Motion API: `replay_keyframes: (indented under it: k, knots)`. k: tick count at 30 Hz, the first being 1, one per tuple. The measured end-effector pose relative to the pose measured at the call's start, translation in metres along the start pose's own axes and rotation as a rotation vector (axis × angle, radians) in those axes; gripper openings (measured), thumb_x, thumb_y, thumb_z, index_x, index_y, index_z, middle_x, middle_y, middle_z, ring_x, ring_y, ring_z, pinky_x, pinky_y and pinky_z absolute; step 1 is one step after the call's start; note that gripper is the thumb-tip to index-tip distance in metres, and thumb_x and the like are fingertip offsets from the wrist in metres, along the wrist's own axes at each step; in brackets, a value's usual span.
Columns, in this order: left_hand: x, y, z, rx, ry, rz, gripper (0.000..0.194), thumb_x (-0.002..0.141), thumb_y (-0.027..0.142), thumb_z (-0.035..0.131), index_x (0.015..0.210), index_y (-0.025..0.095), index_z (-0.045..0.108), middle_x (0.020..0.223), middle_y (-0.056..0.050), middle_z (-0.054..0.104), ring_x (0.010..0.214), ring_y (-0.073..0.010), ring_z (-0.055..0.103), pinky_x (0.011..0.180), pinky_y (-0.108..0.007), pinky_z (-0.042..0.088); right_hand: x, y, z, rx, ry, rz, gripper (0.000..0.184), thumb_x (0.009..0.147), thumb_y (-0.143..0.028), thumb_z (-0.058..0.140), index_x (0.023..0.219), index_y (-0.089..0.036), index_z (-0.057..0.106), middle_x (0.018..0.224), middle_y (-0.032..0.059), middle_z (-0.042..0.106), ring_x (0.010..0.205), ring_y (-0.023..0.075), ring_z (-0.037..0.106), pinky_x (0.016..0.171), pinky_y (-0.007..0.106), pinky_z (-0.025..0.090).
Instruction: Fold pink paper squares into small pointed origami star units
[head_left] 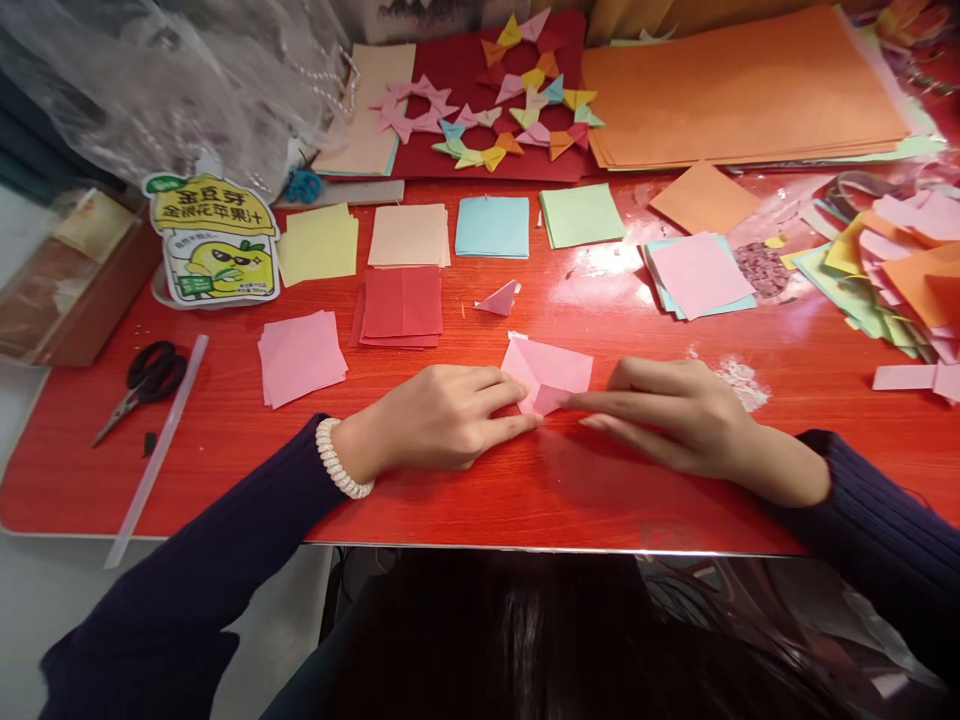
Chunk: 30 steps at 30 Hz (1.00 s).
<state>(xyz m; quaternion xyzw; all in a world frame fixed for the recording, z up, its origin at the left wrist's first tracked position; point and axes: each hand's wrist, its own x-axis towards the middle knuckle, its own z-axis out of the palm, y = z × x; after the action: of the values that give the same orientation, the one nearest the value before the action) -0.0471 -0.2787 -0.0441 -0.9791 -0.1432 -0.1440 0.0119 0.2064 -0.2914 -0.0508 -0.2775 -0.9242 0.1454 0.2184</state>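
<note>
A person in dark knit sleeves works a folded pink paper square (pixel 561 362) near the middle of the near edge of a red tabletop (pixel 465 505); the left hand (pixel 450 415), a coiled band (pixel 342 458) at its wrist, presses fingertips on the paper's left side, unclenched; the right hand (pixel 675 420), fingers extended and loose, touches the lower right fold with a fingertip; both hands partly cover the paper's near part. Just beyond it, toward the far edge, lies a small folded pink piece (pixel 497 300), the closest obstacle; a pale flaky patch (pixel 741 383) sits beside the right hand. Toward the left edge are black-handled scissors (pixel 154 380), a translucent strip (pixel 157 450) overhanging the near edge, and a yellow-and-green juice pouch (pixel 217 250); a heap of folded papers (pixel 900 265) crowds the right side. The count: one pair of scissors; one pouch; seven square paper stacks, namely yellow (pixel 319 245), peach (pixel 409 236), blue (pixel 492 227), green (pixel 583 215), red (pixel 401 310), pink (pixel 302 358) and pink-over-blue (pixel 701 275); four pointed paper rings, among them an all-pink ring (pixel 397 110), on dark red card (pixel 450 160) along the far edge, beside large orange sheets (pixel 742 90).
</note>
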Motion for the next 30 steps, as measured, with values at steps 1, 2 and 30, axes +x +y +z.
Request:
replay_keyframes:
  k: [1, 2, 30]
  knots:
    - [0.0, 0.0, 0.0, -0.002, 0.002, -0.003, 0.024, 0.088, 0.013, 0.043, 0.106, 0.016, 0.059, 0.096, -0.008, 0.066, 0.092, -0.0179, 0.062, 0.07, -0.028, 0.053, -0.001, 0.001, -0.001, -0.031, -0.009, -0.046, 0.025, 0.093, -0.024, 0.045, 0.112, -0.017, 0.059, 0.067, 0.0008, 0.046, 0.055, 0.0113, 0.043, 0.049, 0.025, 0.031]
    - [0.0, 0.0, 0.0, -0.003, 0.001, -0.004, 0.025, 0.088, 0.012, 0.042, 0.106, 0.016, 0.059, 0.096, -0.008, 0.066, 0.092, -0.0179, 0.062, 0.069, -0.028, 0.053, -0.002, 0.001, -0.001, -0.06, -0.023, -0.076, 0.026, 0.094, -0.023, 0.044, 0.113, -0.017, 0.059, 0.065, 0.0002, 0.044, 0.053, 0.011, 0.04, 0.048, 0.025, 0.028]
    - [-0.002, -0.01, 0.005, -0.408, 0.009, -0.183, 0.014, 0.087, 0.018, 0.046, 0.099, 0.013, 0.054, 0.107, -0.007, 0.063, 0.105, -0.0161, 0.056, 0.102, -0.039, 0.04, 0.007, 0.018, -0.011, 0.06, -0.114, -0.05, 0.035, 0.09, -0.024, 0.048, 0.125, -0.018, 0.048, 0.096, 0.0089, 0.055, 0.086, 0.0185, 0.052, 0.075, 0.033, 0.046]
